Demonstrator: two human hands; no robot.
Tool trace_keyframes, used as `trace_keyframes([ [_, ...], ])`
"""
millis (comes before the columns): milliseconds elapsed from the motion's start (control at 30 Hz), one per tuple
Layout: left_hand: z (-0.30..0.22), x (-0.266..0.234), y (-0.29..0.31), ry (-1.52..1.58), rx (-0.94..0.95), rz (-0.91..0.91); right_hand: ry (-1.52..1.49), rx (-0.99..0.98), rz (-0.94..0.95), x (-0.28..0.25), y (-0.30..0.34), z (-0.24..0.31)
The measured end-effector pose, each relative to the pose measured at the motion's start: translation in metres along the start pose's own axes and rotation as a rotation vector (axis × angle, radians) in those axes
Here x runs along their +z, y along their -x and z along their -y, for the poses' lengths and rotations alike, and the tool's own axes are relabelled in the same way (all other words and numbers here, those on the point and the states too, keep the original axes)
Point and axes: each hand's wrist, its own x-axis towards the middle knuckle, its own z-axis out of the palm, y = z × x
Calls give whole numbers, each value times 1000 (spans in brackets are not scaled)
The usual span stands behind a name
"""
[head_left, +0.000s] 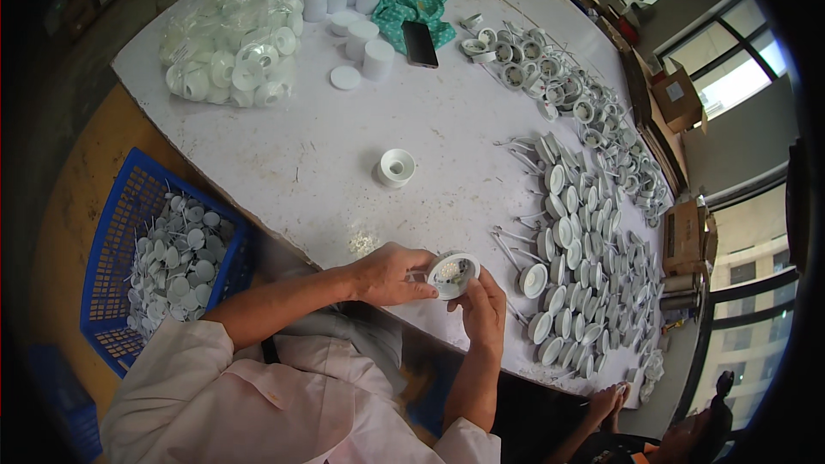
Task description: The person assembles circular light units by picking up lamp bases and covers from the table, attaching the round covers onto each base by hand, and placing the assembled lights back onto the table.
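Note:
Near the table's front edge, my left hand [394, 274] grips a round white lamp housing [442, 290] by its left side, fingers closed on the rim. From the lower right, my right hand [483, 309] also has its fingers closed on the rim. The housing is tilted so that its open face shows, with small pale and dark parts inside that are too small to name. A pile of tiny off-white pieces [364, 244] lies on the table beyond my left hand. Farther off stands a white ring-shaped cup [396, 168].
Rows of white round lamp pieces [563, 232] with wires cover the table's right side. A clear bag of white cups [232, 56], white disc stacks [378, 60], a phone [419, 44] and green cloth [408, 4] lie far off. Left stands a blue basket [101, 292]; lower right, another person's hands [608, 404].

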Motion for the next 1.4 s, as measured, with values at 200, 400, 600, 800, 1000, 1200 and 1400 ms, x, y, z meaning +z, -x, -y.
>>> trace_keyframes([
  [200, 13, 7, -5, 52, -93, -57, 122, -72, -35, 7, -4, -4],
  [400, 19, 9, -3, 40, -179, -105, 251, -127, -137, 21, -11, -11],
  [600, 58, 6, 3, 106, 57, -231, 340, -140, -119, 27, -24, -20],
  [800, 65, -34, 36, 375, -128, -372, 385, -162, -273, 29, -70, -23],
  [1000, 75, -51, 52, 485, -41, -490, 716, -364, -157, 72, -136, -36],
  [1200, 79, -57, 56, 536, -94, -529, 928, -330, -159, 88, -166, -39],
  [1400, 82, -58, 56, 555, -32, -499, 974, -288, -148, 95, -164, -29],
])
